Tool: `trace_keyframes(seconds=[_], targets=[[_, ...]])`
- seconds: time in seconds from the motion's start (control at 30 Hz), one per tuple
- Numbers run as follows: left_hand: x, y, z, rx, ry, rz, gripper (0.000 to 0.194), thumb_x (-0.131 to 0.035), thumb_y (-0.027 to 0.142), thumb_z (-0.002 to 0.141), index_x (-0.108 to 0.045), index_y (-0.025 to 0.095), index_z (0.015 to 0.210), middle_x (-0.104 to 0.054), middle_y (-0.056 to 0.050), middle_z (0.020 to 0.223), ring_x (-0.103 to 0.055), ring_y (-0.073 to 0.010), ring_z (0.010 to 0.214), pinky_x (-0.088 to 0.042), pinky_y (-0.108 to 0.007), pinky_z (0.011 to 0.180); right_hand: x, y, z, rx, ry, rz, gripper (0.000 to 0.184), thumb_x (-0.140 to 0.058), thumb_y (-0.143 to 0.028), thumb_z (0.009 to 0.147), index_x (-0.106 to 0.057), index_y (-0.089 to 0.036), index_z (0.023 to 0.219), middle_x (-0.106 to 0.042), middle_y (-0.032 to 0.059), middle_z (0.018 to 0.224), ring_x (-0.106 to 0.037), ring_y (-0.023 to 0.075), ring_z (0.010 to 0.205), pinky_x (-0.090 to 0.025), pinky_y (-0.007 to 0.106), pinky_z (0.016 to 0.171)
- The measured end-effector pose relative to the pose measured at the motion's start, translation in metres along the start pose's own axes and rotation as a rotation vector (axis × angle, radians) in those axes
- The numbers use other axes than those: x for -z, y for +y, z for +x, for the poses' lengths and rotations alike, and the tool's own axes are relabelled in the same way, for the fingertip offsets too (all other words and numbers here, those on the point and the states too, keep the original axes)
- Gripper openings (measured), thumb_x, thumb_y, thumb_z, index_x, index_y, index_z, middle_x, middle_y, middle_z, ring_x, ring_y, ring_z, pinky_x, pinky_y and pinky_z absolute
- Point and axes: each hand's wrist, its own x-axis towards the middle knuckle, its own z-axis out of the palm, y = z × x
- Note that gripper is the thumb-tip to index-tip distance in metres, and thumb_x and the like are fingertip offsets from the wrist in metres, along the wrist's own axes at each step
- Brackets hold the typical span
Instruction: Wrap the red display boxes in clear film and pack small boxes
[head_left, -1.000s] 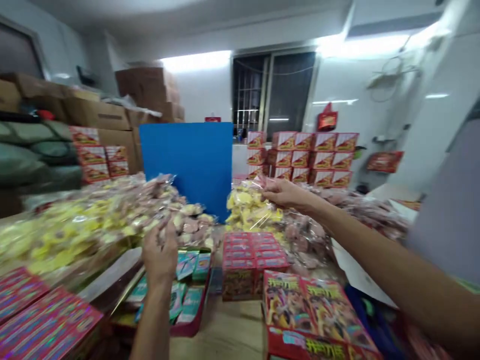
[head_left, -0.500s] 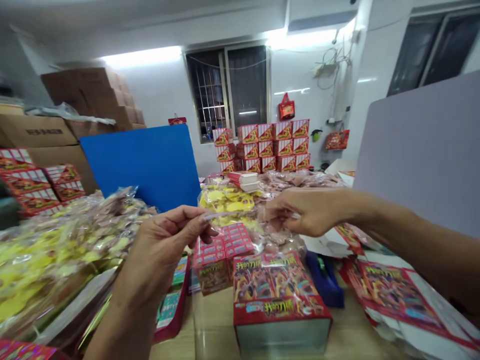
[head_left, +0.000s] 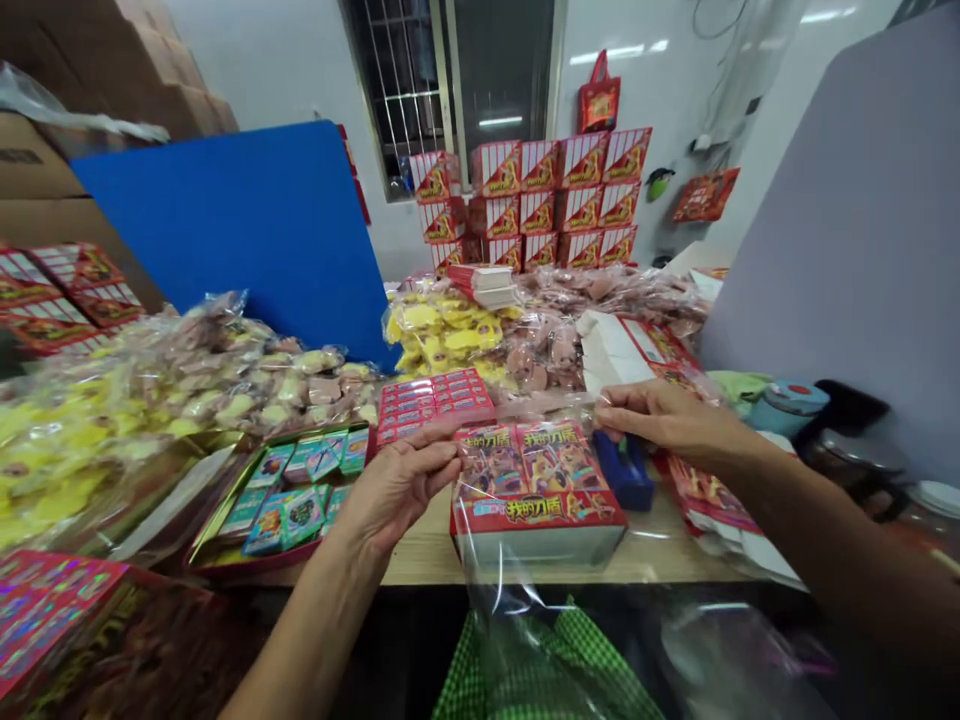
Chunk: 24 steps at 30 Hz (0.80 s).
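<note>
A clear plastic bag (head_left: 502, 590) is stretched by its upper edge between my hands and hangs toward my lap. Pinched fingers of my left hand (head_left: 405, 480) grip one corner; my right hand (head_left: 664, 415) holds the opposite one. Behind the film, a red printed display box (head_left: 536, 510) with cartoon figures stands at the table's front edge. Just beyond it is a block of small pink-red boxes (head_left: 435, 398). A dark blue tape dispenser (head_left: 628, 480) sits beside the display box, below my right hand.
An open tin (head_left: 225, 540) holds green card packs at left. Bagged yellow and brown toys (head_left: 285, 390) are heaped behind it. Flattened printed cartons (head_left: 705, 490) lie at right. Stacked red boxes (head_left: 540, 195) line the back, between a blue panel (head_left: 247, 230) and a grey panel (head_left: 847, 230).
The view has tilted downward. My hands have lowered and come toward me with the bag, which now hangs in front of the display box. Both hands keep their grip.
</note>
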Motion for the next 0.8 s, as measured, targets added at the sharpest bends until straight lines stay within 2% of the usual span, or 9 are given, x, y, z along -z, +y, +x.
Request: trace_keyframes(seconds=[0.07, 0.13, 0.23, 0.27, 0.3, 0.37, 0.5, 0.67, 0.8], targets=[[0.000, -0.008, 0.000, -0.052, 0.035, 0.018, 0.015, -0.084, 0.014, 0.065, -0.078, 0.012, 0.079, -0.075, -0.007, 0.070, -0.071, -0.0106, 0.063, -0.059, -0.016, 0.061, -0.004, 0.013, 0.001, -0.056, -0.006, -0.118, 0.044, -0.052, -0.060, 0.089, -0.052, -0.020, 0.072, -0.049, 0.0000, 0.065, -0.042, 0.0142, 0.058, -0.032, 0.029, 0.057], [-0.001, -0.017, -0.002, -0.125, 0.070, 0.047, 0.024, -0.090, 0.027, 0.062, -0.077, 0.012, 0.075, -0.074, -0.005, 0.067, -0.070, -0.0115, 0.059, -0.059, -0.018, 0.059, -0.010, 0.017, 0.002, -0.023, 0.152, -0.350, 0.033, -0.049, -0.049, 0.089, -0.056, -0.020, 0.077, -0.055, 0.0042, 0.071, -0.049, 0.0184, 0.064, -0.035, 0.032, 0.062], [-0.004, -0.031, -0.005, -0.253, 0.071, 0.115, 0.037, -0.093, 0.038, 0.058, -0.079, 0.013, 0.081, -0.076, -0.005, 0.069, -0.069, -0.0132, 0.057, -0.057, -0.021, 0.055, -0.030, -0.002, -0.001, 0.280, 0.505, -0.725, 0.016, -0.049, -0.028, 0.089, -0.061, -0.018, 0.090, -0.063, 0.0100, 0.086, -0.055, 0.0252, 0.082, -0.037, 0.038, 0.073], [-0.006, -0.035, -0.007, -0.290, 0.066, 0.145, 0.038, -0.091, 0.040, 0.060, -0.080, 0.014, 0.085, -0.076, -0.005, 0.069, -0.069, -0.0134, 0.056, -0.057, -0.021, 0.054, -0.041, -0.014, -0.003, 0.412, 0.553, -0.804, 0.015, -0.047, -0.022, 0.091, -0.062, -0.017, 0.092, -0.063, 0.0107, 0.088, -0.055, 0.0264, 0.085, -0.037, 0.039, 0.076], [-0.009, -0.039, -0.010, -0.323, 0.061, 0.175, 0.038, -0.089, 0.041, 0.064, -0.080, 0.014, 0.089, -0.076, -0.005, 0.068, -0.068, -0.0134, 0.056, -0.056, -0.021, 0.054, -0.053, -0.026, -0.003, 0.527, 0.542, -0.849, 0.016, -0.046, -0.018, 0.092, -0.062, -0.016, 0.091, -0.063, 0.0105, 0.088, -0.054, 0.0266, 0.085, -0.036, 0.039, 0.076], [-0.015, -0.045, -0.015, -0.383, 0.054, 0.224, 0.034, -0.084, 0.041, 0.071, -0.081, 0.014, 0.093, -0.075, -0.004, 0.066, -0.067, -0.0126, 0.056, -0.056, -0.021, 0.055, -0.077, -0.047, -0.001, 0.663, 0.464, -0.904, 0.019, -0.044, -0.013, 0.094, -0.061, -0.016, 0.087, -0.062, 0.0102, 0.085, -0.052, 0.0271, 0.083, -0.035, 0.040, 0.076], [-0.025, -0.052, -0.027, -0.476, 0.055, 0.281, 0.029, -0.077, 0.037, 0.078, -0.083, 0.015, 0.097, -0.075, -0.002, 0.070, -0.065, -0.0118, 0.057, -0.056, -0.021, 0.057, -0.111, -0.060, 0.011, 0.716, 0.388, -0.918, 0.021, -0.042, -0.012, 0.094, -0.062, -0.014, 0.090, -0.061, 0.0119, 0.087, -0.049, 0.0287, 0.082, -0.034, 0.043, 0.080], [-0.024, -0.054, -0.031, -0.585, 0.173, 0.310, 0.026, -0.078, 0.035, 0.078, -0.084, 0.017, 0.096, -0.073, -0.001, 0.065, -0.061, -0.0113, 0.053, -0.055, -0.021, 0.052, -0.119, -0.054, 0.017, 0.679, 0.394, -0.910, 0.021, -0.041, -0.010, 0.089, -0.062, -0.013, 0.091, -0.059, 0.0115, 0.087, -0.045, 0.0286, 0.082, -0.031, 0.041, 0.076], [-0.022, -0.056, -0.029, -0.636, 0.188, 0.368, 0.022, -0.075, 0.033, 0.081, -0.085, 0.019, 0.095, -0.076, -0.001, 0.068, -0.062, -0.0115, 0.053, -0.056, -0.021, 0.052, -0.127, -0.057, 0.017, 0.714, 0.424, -0.935, 0.022, -0.041, -0.006, 0.082, -0.060, -0.015, 0.088, -0.057, 0.0101, 0.081, -0.043, 0.0275, 0.077, -0.030, 0.040, 0.073]])
